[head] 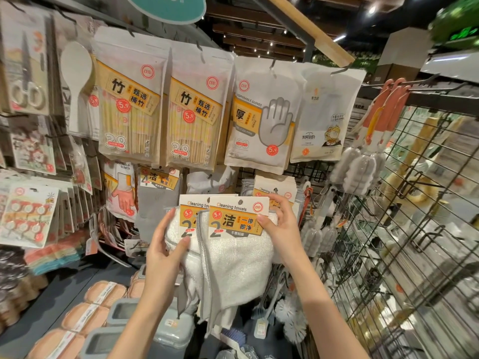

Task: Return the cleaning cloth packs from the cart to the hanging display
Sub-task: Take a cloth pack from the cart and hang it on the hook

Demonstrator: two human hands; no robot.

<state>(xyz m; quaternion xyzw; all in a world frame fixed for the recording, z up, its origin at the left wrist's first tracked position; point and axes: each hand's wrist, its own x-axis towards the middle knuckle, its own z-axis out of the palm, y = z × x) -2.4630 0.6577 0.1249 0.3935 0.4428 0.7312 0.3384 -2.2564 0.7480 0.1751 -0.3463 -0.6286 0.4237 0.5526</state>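
Two white cleaning towel packs with orange-and-white header cards are held up in front of the hanging display. My left hand [166, 244] grips the left pack [181, 224] by its side, thumb on the front. My right hand [278, 224] pinches the header card of the front pack [237, 244], whose towels hang down. More of the same packs [274, 189] hang on a hook just behind my right hand. The cart is out of view.
Chopstick packs [129, 110], disposable glove packs [261, 117] and household gloves [120, 193] hang above and to the left. Bottle brushes [360, 167] hang on a wire grid rack [414, 203] at right. Sponges [85, 314] and grey boxes [124, 309] lie on the shelf below.
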